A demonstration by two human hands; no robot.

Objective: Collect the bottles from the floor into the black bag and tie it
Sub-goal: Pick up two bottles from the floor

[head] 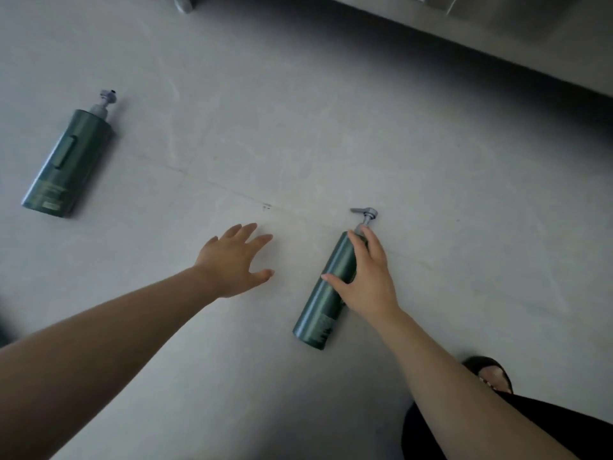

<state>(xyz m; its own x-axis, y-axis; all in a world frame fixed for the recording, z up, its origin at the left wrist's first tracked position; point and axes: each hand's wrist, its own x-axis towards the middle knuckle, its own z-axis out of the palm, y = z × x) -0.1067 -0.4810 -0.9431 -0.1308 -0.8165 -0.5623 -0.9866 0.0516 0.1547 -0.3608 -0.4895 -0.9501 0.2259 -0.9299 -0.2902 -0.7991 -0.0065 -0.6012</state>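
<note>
Green pump bottle [320, 303], near right on the floor [331, 144], is being grasped by the right grip [368, 280], left grip [232, 260] hovering released alongside; first pickup is seemingly starting, calling next for lifting, far-left bottle [66, 161] waiting.

Two dark green pump bottles lie on their sides on the pale floor [464, 227], well apart. The far bottle [68, 162] lies at your upper left, its grey pump pointing away from you and a label near its base. The near bottle [326, 293] lies right of centre, its pump also pointing away, with your right hand [366, 280] curled over its upper half.
</note>
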